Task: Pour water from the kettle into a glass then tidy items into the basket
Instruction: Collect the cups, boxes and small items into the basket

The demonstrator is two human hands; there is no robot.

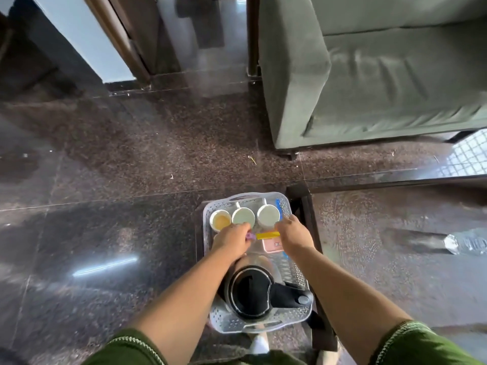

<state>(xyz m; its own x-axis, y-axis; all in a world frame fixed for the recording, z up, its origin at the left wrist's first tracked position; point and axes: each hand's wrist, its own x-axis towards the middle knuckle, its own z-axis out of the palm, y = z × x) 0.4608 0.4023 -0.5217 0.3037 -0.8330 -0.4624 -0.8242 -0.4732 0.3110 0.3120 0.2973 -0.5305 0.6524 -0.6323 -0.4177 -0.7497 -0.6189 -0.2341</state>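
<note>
Head view: basket (pixel 295 314) sat on the glass bench (pixel 395 233) corner, kettle (pixel 253 292) in its near end, three cups (pixel 243 216) at the far end. Risk: basket overhung the bench edge, so a shove could tip it and the kettle. Both arms reached forward over the kettle. Left hand (pixel 232 239) pinched a small purple item (pixel 250 236); right hand (pixel 292 234) gripped a yellow strip (pixel 267 235), fingers curled.

Nothing readable here, honestly. Small dark mark on the pink packet (pixel 272 245) in the basket (pixel 295 316), middle of the frame, way too blurry to make out. Embossed ridges on the plastic bottle (pixel 467 243) at the right edge, also illegible.
</note>
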